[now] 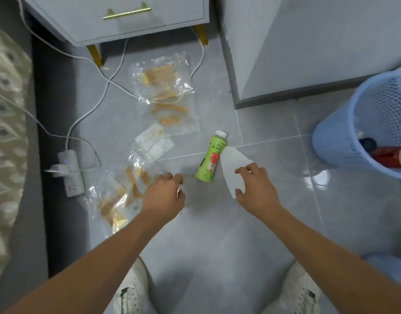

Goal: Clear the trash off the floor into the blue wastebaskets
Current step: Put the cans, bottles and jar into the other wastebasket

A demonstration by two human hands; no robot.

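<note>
Trash lies scattered on the grey tile floor [217,234] in front of me, none of it in a basket yet apart from what already sits inside. Far left, a patterned rug [7,114] edge. Next a white power strip [70,173] with cords running up under the nightstand [118,17], which has a gold handle and gold legs. Clear plastic wrappers with orange print: one near my left hand [164,196] at lower left [111,200], a small one with a white label [153,145] in the middle, a big crumpled one [165,87] up by the nightstand leg. My left hand hovers over the edge of the lower wrapper, fingers curled down, knuckles up; cannot tell if it actually grips anything. Just right of it, a green bottle [211,158] with a white cap lies on its side on the floor, apple picture on the label. Touching the bottle's right side, a white paper scrap [232,171], flat on the tile. My right hand [255,189] pinches that paper, thumb at its lower edge, fingertips on its upper right edge. Grey cabinet [308,53] at upper right. Far right, a blue wastebasket [331,141] with mesh walls stands on the floor, well apart from the bottle; a red can [390,156] and something dark lie inside. My white sneakers [131,288] show at the bottom.
</note>
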